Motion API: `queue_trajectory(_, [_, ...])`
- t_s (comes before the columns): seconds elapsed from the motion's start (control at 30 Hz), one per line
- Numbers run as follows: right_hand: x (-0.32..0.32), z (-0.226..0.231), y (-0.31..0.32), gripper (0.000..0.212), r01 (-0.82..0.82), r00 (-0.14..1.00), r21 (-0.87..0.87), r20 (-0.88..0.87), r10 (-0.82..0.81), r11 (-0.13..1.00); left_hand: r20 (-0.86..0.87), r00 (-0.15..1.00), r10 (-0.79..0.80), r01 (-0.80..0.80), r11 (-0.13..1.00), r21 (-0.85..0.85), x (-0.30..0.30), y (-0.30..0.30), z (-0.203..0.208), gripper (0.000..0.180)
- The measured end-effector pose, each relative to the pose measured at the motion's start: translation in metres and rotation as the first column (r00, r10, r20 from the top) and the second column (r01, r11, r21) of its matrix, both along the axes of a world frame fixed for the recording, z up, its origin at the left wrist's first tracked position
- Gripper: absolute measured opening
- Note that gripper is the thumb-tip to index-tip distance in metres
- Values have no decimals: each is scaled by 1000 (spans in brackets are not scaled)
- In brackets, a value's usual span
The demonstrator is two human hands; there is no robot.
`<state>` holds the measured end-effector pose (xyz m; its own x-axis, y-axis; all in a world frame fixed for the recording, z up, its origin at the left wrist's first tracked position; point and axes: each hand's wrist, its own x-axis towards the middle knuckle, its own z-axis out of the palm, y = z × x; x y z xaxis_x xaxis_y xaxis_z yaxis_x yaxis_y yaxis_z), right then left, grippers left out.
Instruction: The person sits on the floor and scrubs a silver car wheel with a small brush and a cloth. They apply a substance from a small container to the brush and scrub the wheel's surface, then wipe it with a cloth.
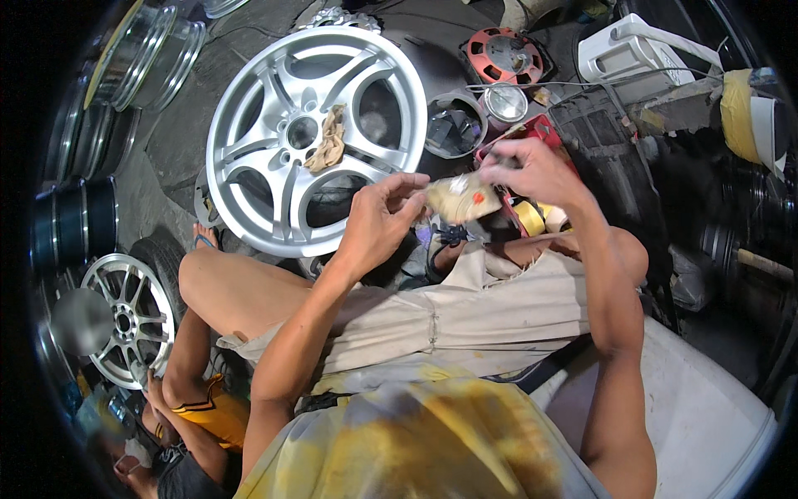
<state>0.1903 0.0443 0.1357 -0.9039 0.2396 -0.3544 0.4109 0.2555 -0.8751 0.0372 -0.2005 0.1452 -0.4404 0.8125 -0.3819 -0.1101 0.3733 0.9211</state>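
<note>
The left hand (384,220) and right hand (532,170) hold opposite ends of a tan piece (455,203) with an orange spot (478,198). Ahead and to the left lies a silver wheel rim (278,125), bearing a tan cloth (327,145) (crumpled, just right of the middle). A co-worker (208,424) at lower left has a hand (153,389) near a multi-spoked wheel (125,323).
</note>
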Motion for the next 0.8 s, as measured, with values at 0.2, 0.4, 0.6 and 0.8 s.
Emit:
queue_trajectory(0.2, [52,-13,68,28,297,934,468,41,-356,832,18,998,-64,65,997,-42,-10,0,0,29])
queue_trajectory(0.4, [84,-98,90,26,295,871,503,207,-445,813,31,991,-130,132,989,-72,3,-12,-27,22])
queue_trajectory(0.6, [74,-93,94,29,436,861,498,12,-509,750,-72,982,-173,168,983,-73,7,-16,-26,21])
queue_trajectory(0.8, [26,-102,93,38,588,699,590,-29,-714,552,-63,976,-210,200,971,-133,6,-27,-38,21])
